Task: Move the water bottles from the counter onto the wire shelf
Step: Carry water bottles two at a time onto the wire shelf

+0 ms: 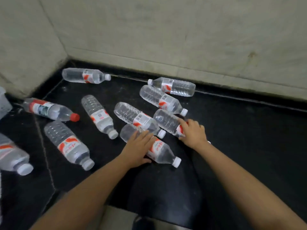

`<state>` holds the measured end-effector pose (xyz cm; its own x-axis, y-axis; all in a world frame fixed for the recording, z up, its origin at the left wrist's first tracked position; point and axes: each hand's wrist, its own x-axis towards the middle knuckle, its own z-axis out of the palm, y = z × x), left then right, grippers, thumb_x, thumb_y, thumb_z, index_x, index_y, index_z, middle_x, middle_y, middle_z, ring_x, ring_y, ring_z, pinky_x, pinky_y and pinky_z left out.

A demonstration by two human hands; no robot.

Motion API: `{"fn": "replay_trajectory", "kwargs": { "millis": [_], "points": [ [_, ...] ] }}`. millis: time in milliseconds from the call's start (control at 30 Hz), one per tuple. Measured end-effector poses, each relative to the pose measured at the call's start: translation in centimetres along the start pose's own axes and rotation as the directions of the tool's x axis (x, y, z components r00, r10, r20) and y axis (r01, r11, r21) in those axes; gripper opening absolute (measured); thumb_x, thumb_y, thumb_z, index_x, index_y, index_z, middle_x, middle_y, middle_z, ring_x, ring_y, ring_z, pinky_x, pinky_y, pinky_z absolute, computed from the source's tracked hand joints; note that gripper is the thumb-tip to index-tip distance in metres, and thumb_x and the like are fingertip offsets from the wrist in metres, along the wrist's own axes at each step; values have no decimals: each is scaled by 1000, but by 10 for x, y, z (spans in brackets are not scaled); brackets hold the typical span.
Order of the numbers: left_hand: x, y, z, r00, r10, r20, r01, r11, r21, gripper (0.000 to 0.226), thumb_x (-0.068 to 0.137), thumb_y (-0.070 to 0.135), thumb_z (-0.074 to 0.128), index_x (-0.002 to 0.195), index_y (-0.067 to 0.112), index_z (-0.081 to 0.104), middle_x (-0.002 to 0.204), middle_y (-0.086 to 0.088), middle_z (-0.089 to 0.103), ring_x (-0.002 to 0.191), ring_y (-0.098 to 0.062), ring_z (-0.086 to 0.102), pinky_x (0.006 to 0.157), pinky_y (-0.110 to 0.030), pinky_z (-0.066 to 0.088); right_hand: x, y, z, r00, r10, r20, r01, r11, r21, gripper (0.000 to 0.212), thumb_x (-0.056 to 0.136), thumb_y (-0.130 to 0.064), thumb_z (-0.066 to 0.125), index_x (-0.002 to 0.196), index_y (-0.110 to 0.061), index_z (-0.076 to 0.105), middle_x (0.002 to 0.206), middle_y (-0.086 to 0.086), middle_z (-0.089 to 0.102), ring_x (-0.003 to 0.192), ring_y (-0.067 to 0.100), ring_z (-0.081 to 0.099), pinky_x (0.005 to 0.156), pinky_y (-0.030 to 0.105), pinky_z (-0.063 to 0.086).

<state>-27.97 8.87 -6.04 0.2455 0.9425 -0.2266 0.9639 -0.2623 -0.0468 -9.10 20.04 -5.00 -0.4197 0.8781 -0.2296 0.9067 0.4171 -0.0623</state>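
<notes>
**Water bottles: two being taken up, none shelved in view**

Water bottles lie on their sides across the dark tabletop [232,130], and I judge this to be the pick-up step. My left hand [139,148] lies across the near bottle [159,151], fingers over its body and thumb at its near side; I can't tell whether that grip has closed. My right hand [193,132] wraps the label end of the bottle beside it [167,122], fingers curled over it.

Next, as I read it, both grips must firm up, lift clear of the bottle between the hands [137,118], and carry to the wire shelf, which I cannot see.

Count: eleven bottles in view. Ten are white-capped or cap-hidden; one, far left of my left grip, has a red cap [74,117]. A pale container [4,103] sits at the left edge.
</notes>
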Motion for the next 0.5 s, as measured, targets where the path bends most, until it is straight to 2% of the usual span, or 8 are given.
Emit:
{"fn": "replay_trajectory", "kwargs": {
  "millis": [67, 133, 167, 267, 367, 433, 467, 500],
  "points": [
    [13, -3, 1, 999, 44, -33, -42, 997, 59, 90, 47, 61, 80, 119, 10, 61, 122, -11, 65, 114, -30, 61, 98, -51, 43, -16, 22, 0, 997, 47, 53, -44, 998, -55, 75, 84, -33, 61, 145, -24, 16, 139, 8, 36, 128, 29, 35, 105, 45, 31],
    [26, -4, -4, 993, 90, -76, -84, 993, 89, 88, 32, 68, 80, 99, 11, 71, 97, -7, 73, 87, -25, 71, 79, -40, 56, -32, 49, -3, 990, 91, 108, -76, 988, -135, 76, 85, -35, 59, 146, -22, 14, 141, 6, 33, 130, 27, 34, 108, 48, 27],
    [31, -1, -9, 989, 119, -82, -111, 989, 96, 87, 31, 68, 80, 96, 12, 70, 92, -6, 73, 82, -23, 71, 74, -34, 57, -39, 62, -6, 982, 118, 145, -92, 980, -175, 76, 86, -35, 59, 146, -22, 14, 142, 5, 33, 131, 26, 33, 110, 50, 23],
    [48, 17, -24, 988, 137, 71, -135, 990, -25, 76, 66, 57, 69, 123, 11, 49, 120, -9, 59, 109, -26, 57, 89, -33, 46, -58, 101, -17, 959, 157, 234, -82, 950, -302, 70, 88, -24, 56, 145, -27, 16, 145, 0, 30, 134, 25, 29, 113, 55, 14],
    [58, 52, -27, 990, 100, 101, -87, 988, -131, 68, 75, 56, 61, 121, 11, 42, 120, -10, 59, 110, -28, 56, 85, -35, 45, -78, 137, -23, 957, 113, 268, -2, 924, -382, 54, 92, -25, 48, 140, -33, 26, 145, -4, 32, 138, 24, 21, 114, 53, 14],
    [64, 79, -26, 997, 36, 74, -17, 971, -239, 64, 77, 57, 59, 117, 10, 43, 116, -9, 62, 107, -29, 59, 83, -34, 46, -92, 161, -20, 965, 79, 252, 1, 953, -304, 44, 92, -30, 48, 134, -34, 37, 143, -5, 36, 138, 24, 21, 112, 48, 21],
    [67, 92, -25, 998, -13, 67, 33, 952, -304, 62, 78, 57, 58, 116, 10, 44, 115, -9, 62, 106, -29, 60, 83, -34, 46, -98, 171, -17, 981, 26, 191, 14, 978, -207, 39, 90, -30, 51, 128, -33, 44, 138, -2, 44, 135, 23, 27, 110, 44, 27],
    [71, 105, -23, 996, -62, 61, 80, 927, -366, 59, 80, 55, 57, 115, 9, 45, 116, -9, 62, 106, -29, 59, 84, -33, 46, -104, 178, -14, 997, -51, 64, 56, 996, -76, 33, 86, -27, 52, 118, -31, 53, 127, 3, 57, 126, 19, 36, 108, 35, 31]
  ]
}}
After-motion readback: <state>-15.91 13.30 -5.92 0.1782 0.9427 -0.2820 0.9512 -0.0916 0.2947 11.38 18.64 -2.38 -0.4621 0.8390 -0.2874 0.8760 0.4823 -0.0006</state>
